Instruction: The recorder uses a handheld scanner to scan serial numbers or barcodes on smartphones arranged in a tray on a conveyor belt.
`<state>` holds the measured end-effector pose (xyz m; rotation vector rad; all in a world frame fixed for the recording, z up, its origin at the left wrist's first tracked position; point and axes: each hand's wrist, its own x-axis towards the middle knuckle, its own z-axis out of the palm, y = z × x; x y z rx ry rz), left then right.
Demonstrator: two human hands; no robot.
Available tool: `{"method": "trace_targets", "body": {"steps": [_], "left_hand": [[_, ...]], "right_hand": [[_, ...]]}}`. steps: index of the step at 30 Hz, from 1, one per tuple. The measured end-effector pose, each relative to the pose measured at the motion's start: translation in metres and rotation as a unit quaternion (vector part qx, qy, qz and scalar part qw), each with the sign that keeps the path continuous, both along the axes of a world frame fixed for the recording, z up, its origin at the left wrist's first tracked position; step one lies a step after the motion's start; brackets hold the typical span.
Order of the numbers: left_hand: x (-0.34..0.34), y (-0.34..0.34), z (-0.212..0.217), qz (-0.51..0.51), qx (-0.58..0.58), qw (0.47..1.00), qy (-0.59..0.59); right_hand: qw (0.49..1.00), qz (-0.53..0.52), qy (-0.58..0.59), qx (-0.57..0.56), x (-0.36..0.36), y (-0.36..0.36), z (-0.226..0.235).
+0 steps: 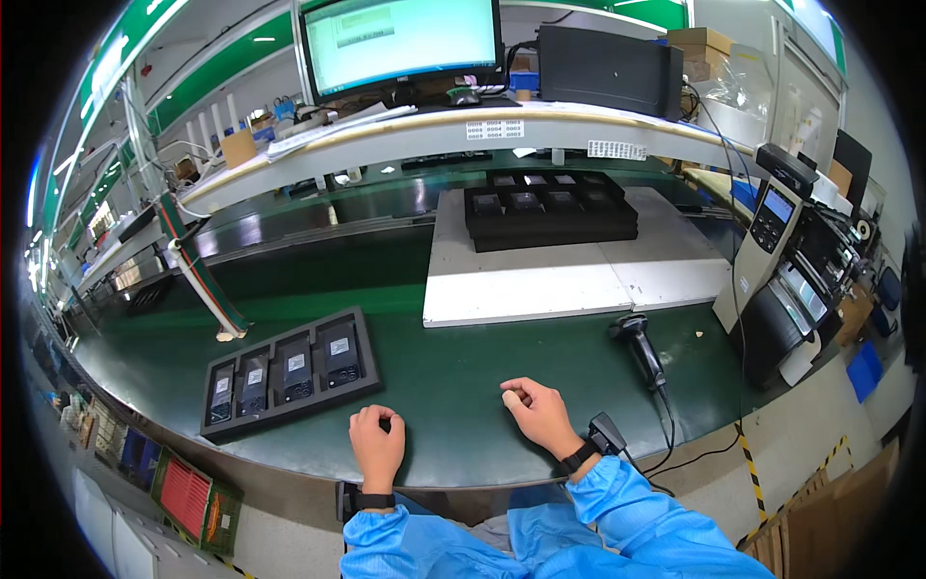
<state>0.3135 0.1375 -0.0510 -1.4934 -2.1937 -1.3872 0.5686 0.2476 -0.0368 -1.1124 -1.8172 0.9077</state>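
My left hand (376, 444) rests near the front edge of the green bench (444, 386), its fingers loosely curled with nothing visible in them. Just beyond it to the left lies a black foam tray (371, 372), apart from the hand. Several dark phone-like devices (297, 367) with white labels sit in its slots. My right hand (540, 415) lies farther right over the bench, also curled into a loose fist and holding nothing that shows. A black handheld barcode scanner (640, 349) lies beyond it to the right, its cable running toward the front edge.
Stacked black trays (552, 232) stand on a white board (521, 294) at the back. A label printer (772, 232) stands at the right. Above, a shelf (386, 140) carries a monitor (405, 43) and a black computer case (610, 72). A striped post (207, 285) rises at left.
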Motion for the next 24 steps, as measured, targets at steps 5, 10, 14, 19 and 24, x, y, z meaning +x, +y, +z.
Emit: {"method": "trace_targets", "body": {"steps": [5, 10, 14, 19, 24], "left_hand": [[0.013, -0.007, -0.001, 0.016, -0.017, 0.998, 0.063], [0.017, -0.012, -0.011, 0.024, -0.026, 0.997, 0.073], [0.011, 0.002, -0.014, 0.024, -0.019, 0.999, -0.026], [0.026, 0.035, 0.048, -0.132, 0.196, 0.879, -0.413], [0.035, 0.085, 0.105, -0.142, 0.212, 0.951, -0.173]], "right_hand": [[0.998, -0.003, 0.058, 0.025, 0.005, -0.007, -0.004], [0.994, -0.002, 0.110, 0.010, 0.013, -0.006, -0.011], [0.990, 0.038, 0.133, -0.022, 0.015, 0.012, -0.026], [0.991, 0.070, 0.109, -0.036, 0.008, 0.032, -0.016], [0.994, 0.099, 0.029, -0.030, 0.003, 0.068, 0.014]]}}
